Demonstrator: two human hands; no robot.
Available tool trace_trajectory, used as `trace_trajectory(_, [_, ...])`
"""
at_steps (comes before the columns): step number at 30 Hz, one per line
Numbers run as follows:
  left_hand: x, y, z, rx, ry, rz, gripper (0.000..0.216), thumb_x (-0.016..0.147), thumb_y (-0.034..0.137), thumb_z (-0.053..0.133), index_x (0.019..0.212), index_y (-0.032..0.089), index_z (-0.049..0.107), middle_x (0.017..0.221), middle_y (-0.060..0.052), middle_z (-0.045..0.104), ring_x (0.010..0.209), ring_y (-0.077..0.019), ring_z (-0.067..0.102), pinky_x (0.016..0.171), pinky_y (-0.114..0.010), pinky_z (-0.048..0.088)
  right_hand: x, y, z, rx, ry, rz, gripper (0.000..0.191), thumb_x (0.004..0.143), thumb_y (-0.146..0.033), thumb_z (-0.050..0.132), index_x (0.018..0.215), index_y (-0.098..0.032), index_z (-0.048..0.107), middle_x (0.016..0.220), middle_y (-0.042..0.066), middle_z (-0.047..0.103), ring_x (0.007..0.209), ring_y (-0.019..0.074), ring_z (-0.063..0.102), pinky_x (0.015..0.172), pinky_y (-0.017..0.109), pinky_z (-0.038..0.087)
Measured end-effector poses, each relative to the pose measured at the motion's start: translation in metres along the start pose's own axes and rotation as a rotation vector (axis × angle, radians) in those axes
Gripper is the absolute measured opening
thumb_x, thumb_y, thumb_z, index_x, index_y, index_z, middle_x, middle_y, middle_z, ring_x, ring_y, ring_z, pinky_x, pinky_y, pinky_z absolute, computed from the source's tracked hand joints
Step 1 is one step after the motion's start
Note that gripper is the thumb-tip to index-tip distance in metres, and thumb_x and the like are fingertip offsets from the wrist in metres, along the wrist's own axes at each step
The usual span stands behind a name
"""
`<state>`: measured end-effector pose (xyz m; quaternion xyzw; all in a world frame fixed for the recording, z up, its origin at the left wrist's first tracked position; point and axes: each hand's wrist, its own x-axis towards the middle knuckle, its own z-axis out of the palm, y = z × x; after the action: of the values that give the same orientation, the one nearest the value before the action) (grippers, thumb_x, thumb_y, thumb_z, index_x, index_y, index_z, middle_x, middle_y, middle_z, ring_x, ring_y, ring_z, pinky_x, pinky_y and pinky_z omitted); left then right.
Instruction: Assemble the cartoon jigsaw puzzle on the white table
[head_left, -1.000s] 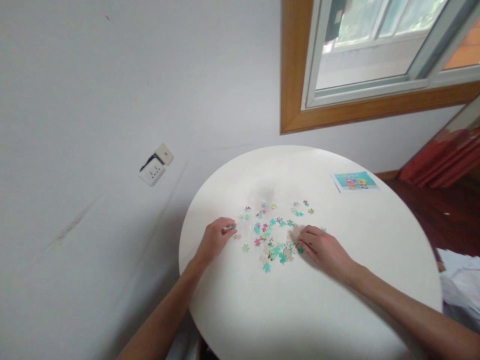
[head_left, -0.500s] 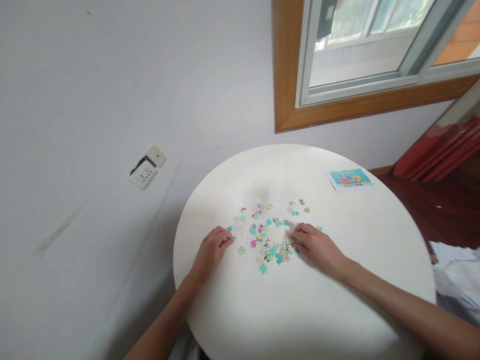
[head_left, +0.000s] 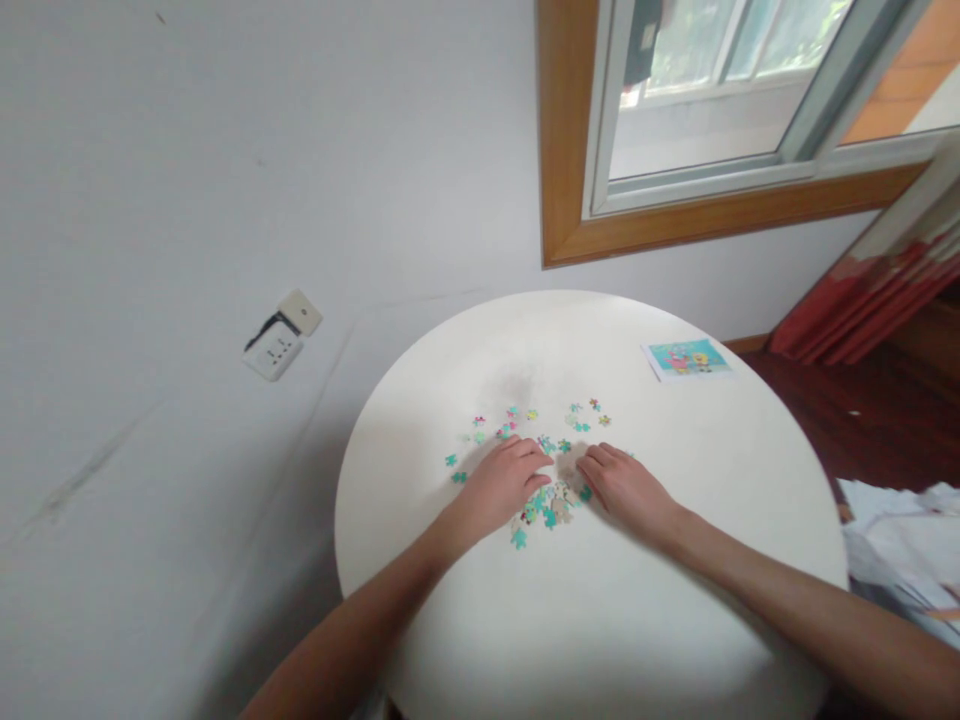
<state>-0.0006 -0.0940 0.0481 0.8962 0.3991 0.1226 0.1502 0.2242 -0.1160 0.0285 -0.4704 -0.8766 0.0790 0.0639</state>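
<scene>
Small jigsaw puzzle pieces (head_left: 550, 514), mostly teal with some pink, yellow and beige, lie loose on a round white table (head_left: 600, 620). My left hand (head_left: 501, 485) reaches over the middle of the spread, thumb apart from the fingers, and covers some pieces. Just to its right, my right hand (head_left: 626, 492) has its fingers curled together beside the pile; whatever is between the fingertips is hidden. A teal piece (head_left: 585, 494) lies under the right hand's edge. Left of my left hand are two teal spots, one a single puzzle piece (head_left: 451, 460).
A picture card (head_left: 688, 359) with cartoon figures on teal lies at the table's far right. The wall with a socket (head_left: 274, 350) borders the left side, and a wood-framed window (head_left: 566, 150) is behind. White cloth or bags (head_left: 900, 545) sit at the right.
My left hand has moved right, from the left edge of the pieces to over their middle, and its fingers have parted. My right hand stays nearly in place. The view has shifted slightly.
</scene>
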Motion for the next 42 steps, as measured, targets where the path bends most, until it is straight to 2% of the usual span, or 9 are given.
trace_trajectory(7, [0.024,0.009,0.015,0.034,-0.076,0.039,0.009,0.093,0.027,0.068,0.095,0.021,0.074,0.1,-0.004,0.066,0.103,-0.0207,0.06,0.093,-0.033,0.046,0.0,0.052,-0.005,0.403,0.168,0.273,0.025,0.095,-0.019,0.044,0.078,-0.017,0.062,0.073,0.004,0.066,0.066,0.017,0.056,0.064,0.028,0.039])
trace_trajectory(12, [0.028,0.011,0.02,-0.001,-0.088,-0.012,0.015,0.095,0.022,0.062,0.085,0.019,0.072,0.094,-0.004,0.065,0.095,-0.0186,0.062,0.087,-0.03,0.047,0.01,0.088,-0.004,0.511,0.233,0.423,0.022,0.087,-0.03,0.053,0.073,-0.017,0.064,0.067,0.004,0.066,0.062,0.0168,0.055,0.061,0.027,0.037])
trace_trajectory(17, [0.035,0.003,0.016,-0.074,-0.026,-0.044,0.024,0.098,0.017,0.054,0.085,0.017,0.074,0.09,-0.005,0.07,0.089,-0.0178,0.064,0.087,-0.03,0.046,0.01,0.103,0.003,0.457,0.275,0.41,0.031,0.089,-0.034,0.049,0.072,-0.017,0.069,0.067,0.004,0.067,0.063,0.0182,0.056,0.061,0.028,0.037])
trace_trajectory(24, [0.072,-0.036,0.013,-0.254,0.131,-0.326,0.012,0.091,0.021,0.064,0.09,0.017,0.075,0.082,-0.002,0.076,0.075,-0.0152,0.069,0.07,-0.024,0.05,-0.01,0.111,0.011,0.447,0.357,0.397,0.029,0.089,-0.033,0.052,0.083,-0.017,0.076,0.082,0.008,0.074,0.073,0.0211,0.064,0.07,0.03,0.043])
trace_trajectory(28, [0.087,-0.043,0.018,-0.187,0.135,-0.298,0.008,0.086,0.021,0.07,0.083,0.019,0.077,0.08,-0.003,0.075,0.076,-0.0174,0.068,0.075,-0.027,0.05,-0.01,0.114,0.01,0.413,0.335,0.467,0.023,0.087,-0.032,0.056,0.083,-0.019,0.075,0.083,0.006,0.074,0.075,0.0206,0.064,0.07,0.029,0.043])
trace_trajectory(32, [0.084,-0.038,0.018,-0.098,0.183,-0.252,0.01,0.087,0.017,0.068,0.092,0.017,0.077,0.096,-0.008,0.073,0.096,-0.0226,0.065,0.093,-0.035,0.047,-0.008,0.108,0.002,0.268,0.323,0.53,0.019,0.089,-0.031,0.059,0.088,-0.02,0.074,0.089,0.006,0.071,0.074,0.0195,0.063,0.067,0.029,0.042])
trace_trajectory(36, [0.061,-0.033,0.008,-0.075,0.181,-0.16,0.012,0.091,0.018,0.065,0.098,0.018,0.075,0.103,-0.006,0.072,0.103,-0.0215,0.062,0.1,-0.035,0.044,-0.015,0.073,-0.006,0.295,0.335,0.309,0.017,0.094,-0.026,0.056,0.092,-0.021,0.071,0.097,0.006,0.068,0.081,0.0182,0.063,0.072,0.028,0.045])
trace_trajectory(39, [0.034,-0.027,-0.003,-0.126,0.102,-0.072,0.007,0.091,0.02,0.068,0.093,0.02,0.074,0.096,-0.002,0.073,0.096,-0.0189,0.063,0.097,-0.034,0.044,-0.02,0.035,-0.007,0.385,0.192,-0.007,0.016,0.096,-0.022,0.055,0.1,-0.022,0.07,0.102,0.006,0.066,0.094,0.018,0.063,0.081,0.028,0.047])
trace_trajectory(42, [0.005,-0.019,-0.01,-0.107,0.012,-0.038,0.008,0.089,0.02,0.071,0.096,0.02,0.075,0.099,-0.002,0.073,0.099,-0.0195,0.062,0.098,-0.035,0.043,-0.02,0.008,-0.006,0.345,0.092,-0.085,0.014,0.095,-0.021,0.058,0.101,-0.022,0.07,0.103,0.007,0.065,0.097,0.0198,0.061,0.082,0.03,0.048])
